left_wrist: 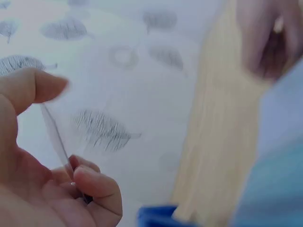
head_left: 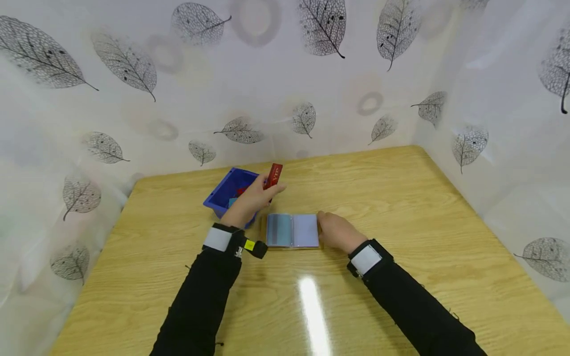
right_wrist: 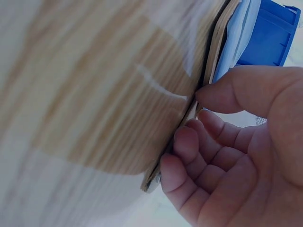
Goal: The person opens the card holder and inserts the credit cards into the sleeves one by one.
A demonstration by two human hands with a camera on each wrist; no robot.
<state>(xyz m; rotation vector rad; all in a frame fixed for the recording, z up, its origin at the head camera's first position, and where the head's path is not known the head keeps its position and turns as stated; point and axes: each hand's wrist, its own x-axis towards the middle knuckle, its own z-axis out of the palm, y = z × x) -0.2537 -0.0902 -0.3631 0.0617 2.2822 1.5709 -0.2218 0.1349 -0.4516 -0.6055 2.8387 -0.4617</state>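
Note:
A red card [head_left: 274, 174] marked "VIP" stands up between the thumb and fingers of my left hand [head_left: 253, 200], beside the blue basket [head_left: 246, 174]. From the left wrist, the card [left_wrist: 57, 135] appears nearly edge-on, its lower end among the curled fingers. A small card holder [head_left: 305, 231] lies spread open on the table, with clear bluish sleeves. My right hand [head_left: 337, 231] grips its right edge. In the right wrist view, the thumb and curled fingertips [right_wrist: 185, 142] meet along the holder's edge [right_wrist: 220, 45].
Inside the basket, red and light-blue cards are partly hidden behind my left hand. The wooden table [head_left: 378, 188] reaches back to a whitish curtain [head_left: 267, 84] printed with leaves. A bright reflection shows on the table in front of the holder.

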